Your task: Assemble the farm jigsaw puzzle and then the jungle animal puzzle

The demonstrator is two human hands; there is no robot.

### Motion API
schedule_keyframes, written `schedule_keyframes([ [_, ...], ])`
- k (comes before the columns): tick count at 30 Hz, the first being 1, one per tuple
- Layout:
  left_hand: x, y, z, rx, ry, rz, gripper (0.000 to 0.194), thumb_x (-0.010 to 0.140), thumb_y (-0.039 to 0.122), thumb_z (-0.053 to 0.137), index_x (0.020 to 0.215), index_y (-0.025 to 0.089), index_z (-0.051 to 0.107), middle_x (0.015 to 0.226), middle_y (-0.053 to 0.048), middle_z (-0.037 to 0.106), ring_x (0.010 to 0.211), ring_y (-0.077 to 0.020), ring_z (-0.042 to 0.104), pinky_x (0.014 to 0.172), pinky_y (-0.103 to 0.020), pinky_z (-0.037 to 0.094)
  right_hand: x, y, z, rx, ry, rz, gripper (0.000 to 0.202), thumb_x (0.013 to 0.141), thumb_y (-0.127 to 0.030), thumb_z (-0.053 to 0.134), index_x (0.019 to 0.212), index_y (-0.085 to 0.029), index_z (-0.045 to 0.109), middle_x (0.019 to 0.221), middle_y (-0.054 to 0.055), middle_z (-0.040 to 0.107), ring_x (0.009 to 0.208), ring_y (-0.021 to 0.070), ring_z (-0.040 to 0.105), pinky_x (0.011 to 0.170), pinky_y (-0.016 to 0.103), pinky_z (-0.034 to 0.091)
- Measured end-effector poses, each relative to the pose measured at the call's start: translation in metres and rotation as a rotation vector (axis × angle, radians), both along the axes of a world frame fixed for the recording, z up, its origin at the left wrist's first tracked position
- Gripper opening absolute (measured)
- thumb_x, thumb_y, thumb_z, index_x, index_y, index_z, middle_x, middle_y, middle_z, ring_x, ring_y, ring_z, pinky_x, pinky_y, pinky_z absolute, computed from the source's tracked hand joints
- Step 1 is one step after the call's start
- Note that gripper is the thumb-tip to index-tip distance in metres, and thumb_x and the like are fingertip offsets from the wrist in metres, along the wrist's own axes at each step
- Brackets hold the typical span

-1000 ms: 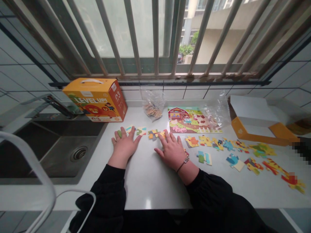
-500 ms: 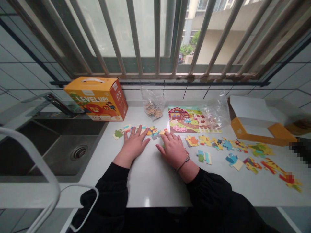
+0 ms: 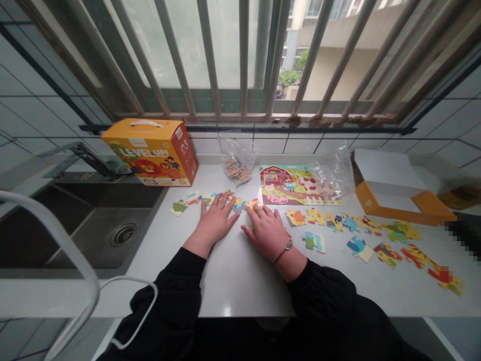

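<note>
My left hand (image 3: 215,220) lies flat, fingers spread, with its fingertips over a row of colourful jigsaw pieces (image 3: 238,205); the fingers hide part of that row. Close beside it, my right hand (image 3: 267,231) rests palm down, its fingertips touching the orange end piece (image 3: 252,203) of the same row. The fingers of this hand are extended and somewhat apart. A green piece (image 3: 179,206) lies at the row's left end. Further pieces are partly covered by the right palm, so their shape cannot be seen.
Several joined animal pieces (image 3: 349,223) run to the right, with loose ones (image 3: 314,241) below. Behind stand a farm picture sheet (image 3: 278,193), a clear bag of pieces (image 3: 237,170), an orange box (image 3: 158,155) and an open box (image 3: 398,210). A sink (image 3: 90,235) is at left.
My left hand has slid a little to the right along the row, uncovering pieces on its left. The right hand stays nearly in place.
</note>
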State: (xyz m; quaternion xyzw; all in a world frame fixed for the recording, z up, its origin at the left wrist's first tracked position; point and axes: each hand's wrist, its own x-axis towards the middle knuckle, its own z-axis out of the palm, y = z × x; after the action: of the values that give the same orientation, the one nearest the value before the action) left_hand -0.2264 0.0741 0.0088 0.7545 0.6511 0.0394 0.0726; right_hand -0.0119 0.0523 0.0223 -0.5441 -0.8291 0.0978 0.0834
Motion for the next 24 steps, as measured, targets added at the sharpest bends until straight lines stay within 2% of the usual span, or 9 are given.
schedule_keyframes([
  [4,0.000,0.000,0.002,0.019,0.012,0.038,0.074,0.113,0.064,0.045,0.178,0.030,0.037,0.190,-0.013,0.017,0.175,-0.0446,0.017,0.132,-0.086,0.008,0.002,-0.001,0.003,0.017,0.003,0.039,0.054,0.114,-0.055,0.055,0.155,-0.021,0.064,0.167,0.015,0.060,0.153,0.0388,0.052,0.128,0.061,0.040],
  [7,0.004,-0.002,0.002,0.033,-0.010,-0.100,0.067,0.115,0.055,0.044,0.177,0.031,0.039,0.189,-0.010,0.021,0.176,-0.0410,0.016,0.135,-0.080,0.009,0.006,0.000,0.005,0.030,0.030,0.051,0.049,0.114,-0.051,0.056,0.150,-0.019,0.066,0.160,0.016,0.064,0.147,0.0350,0.057,0.124,0.052,0.045],
  [9,0.008,-0.002,0.000,0.027,-0.023,-0.202,0.062,0.117,0.050,0.041,0.177,0.035,0.039,0.188,-0.006,0.027,0.176,-0.0372,0.018,0.137,-0.078,0.007,0.011,-0.001,0.005,0.048,0.041,0.012,0.048,0.113,-0.049,0.059,0.148,-0.018,0.066,0.157,0.017,0.065,0.143,0.0338,0.059,0.121,0.048,0.047],
  [11,0.012,-0.003,-0.002,0.013,-0.024,-0.211,0.060,0.117,0.049,0.041,0.176,0.037,0.040,0.186,-0.005,0.032,0.175,-0.0370,0.022,0.137,-0.078,0.004,0.017,-0.005,0.005,0.071,0.032,-0.044,0.046,0.110,-0.047,0.063,0.144,-0.017,0.067,0.152,0.019,0.067,0.136,0.0342,0.062,0.117,0.046,0.049],
  [14,0.017,-0.003,-0.004,0.009,-0.012,-0.117,0.062,0.116,0.052,0.044,0.176,0.036,0.040,0.187,-0.006,0.030,0.175,-0.0394,0.023,0.136,-0.080,0.003,0.028,-0.016,0.003,0.090,0.016,-0.073,0.041,0.109,-0.044,0.065,0.139,-0.017,0.069,0.144,0.018,0.070,0.128,0.0345,0.064,0.114,0.047,0.051],
  [17,0.019,-0.003,-0.002,0.016,0.000,-0.070,0.064,0.116,0.051,0.045,0.177,0.032,0.040,0.187,-0.009,0.028,0.175,-0.0409,0.020,0.135,-0.082,0.004,0.038,-0.028,-0.002,0.084,0.033,-0.054,0.042,0.110,-0.040,0.062,0.144,-0.017,0.068,0.150,0.017,0.069,0.132,0.0339,0.064,0.116,0.047,0.050],
  [19,0.020,-0.004,0.000,0.019,-0.019,-0.118,0.064,0.116,0.048,0.043,0.177,0.029,0.039,0.188,-0.009,0.026,0.176,-0.0411,0.017,0.135,-0.082,0.006,0.041,-0.035,-0.006,0.072,0.038,-0.044,0.048,0.111,-0.039,0.059,0.153,-0.016,0.064,0.162,0.018,0.063,0.143,0.0349,0.060,0.122,0.050,0.048],
  [21,0.022,-0.007,0.003,0.010,-0.079,-0.220,0.062,0.117,0.043,0.040,0.177,0.029,0.039,0.188,-0.007,0.026,0.176,-0.0395,0.016,0.137,-0.080,0.009,0.042,-0.041,-0.010,0.046,0.020,-0.034,0.056,0.111,-0.041,0.058,0.162,-0.017,0.058,0.172,0.018,0.054,0.153,0.0380,0.053,0.127,0.057,0.042],
  [24,0.029,-0.013,0.007,-0.010,-0.215,-0.380,0.056,0.118,0.041,0.039,0.173,0.031,0.046,0.183,-0.007,0.041,0.175,-0.0337,0.025,0.140,-0.071,0.011,0.041,-0.049,-0.014,-0.001,-0.013,0.015,0.064,0.111,-0.043,0.058,0.171,-0.022,0.049,0.182,0.014,0.041,0.164,0.0415,0.042,0.132,0.069,0.034],
])
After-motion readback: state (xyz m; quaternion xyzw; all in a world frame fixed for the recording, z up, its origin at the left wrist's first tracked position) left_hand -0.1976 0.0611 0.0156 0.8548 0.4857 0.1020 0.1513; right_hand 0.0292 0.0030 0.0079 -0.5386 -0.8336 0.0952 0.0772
